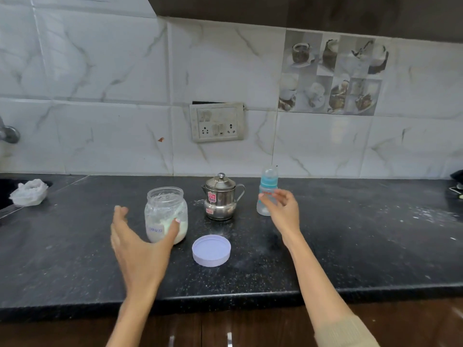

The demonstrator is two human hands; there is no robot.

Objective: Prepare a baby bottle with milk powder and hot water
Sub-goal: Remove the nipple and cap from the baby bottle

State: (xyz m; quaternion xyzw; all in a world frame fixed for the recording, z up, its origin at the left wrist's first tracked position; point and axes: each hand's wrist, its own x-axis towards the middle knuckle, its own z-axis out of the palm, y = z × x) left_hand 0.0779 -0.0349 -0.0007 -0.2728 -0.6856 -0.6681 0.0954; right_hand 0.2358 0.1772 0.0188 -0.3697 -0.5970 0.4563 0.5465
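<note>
Black counter (350, 259); jar (165, 214) label unreadable; left hand (140, 249), right hand (283, 209) both released.

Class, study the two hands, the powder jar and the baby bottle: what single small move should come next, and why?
Probably the right hand should close on the capped blue baby bottle to take its top off: the clear plastic powder jar already stands open, its lilac lid on the black counter, left hand beside it.

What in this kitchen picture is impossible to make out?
Head view:
- Steel lidded kettle: contents hidden by its lid.
- Clear baby bottle with blue collar: lower front covered by the right hand.
- Clear plastic powder jar: label too blurred to read, partly behind the left hand.
- Tap: cut off by the left edge.
</note>
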